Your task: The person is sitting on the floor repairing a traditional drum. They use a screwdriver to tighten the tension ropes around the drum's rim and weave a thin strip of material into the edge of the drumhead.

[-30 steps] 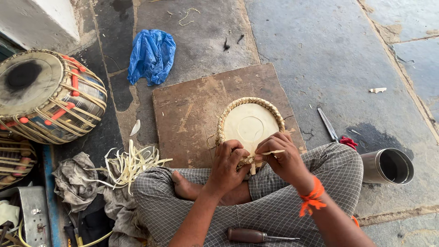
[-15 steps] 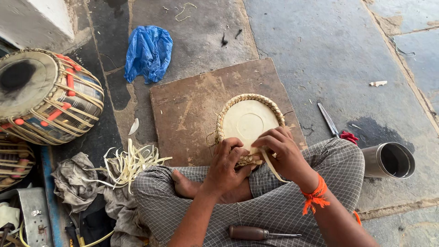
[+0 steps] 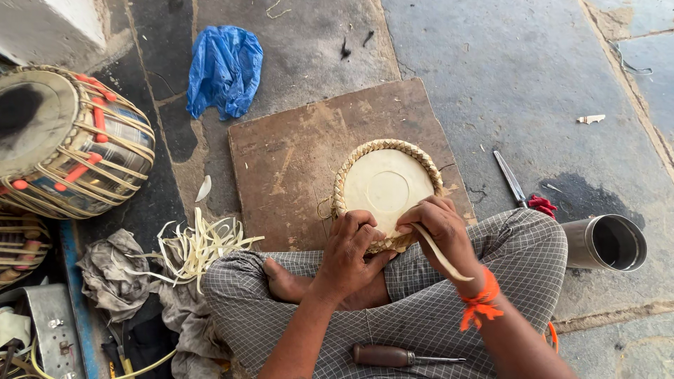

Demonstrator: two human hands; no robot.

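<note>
Braiding is seen nearly closed round the drumhead [image 3: 385,186] at frame centre, pinched at its lower rim by the left hand [image 3: 353,242] while a loose strip [image 3: 439,251] is gripped in the right hand [image 3: 441,228].

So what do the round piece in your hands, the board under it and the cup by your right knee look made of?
Round disc: pale, matte skin or hide, likely rawhide, smooth with a faint centre ring; its rim is a plait of tan strips, like the strap in the right hand. Board: worn brown wood or hardboard, scuffed. Cup: bare metal, probably steel, with a dull shine.
</note>
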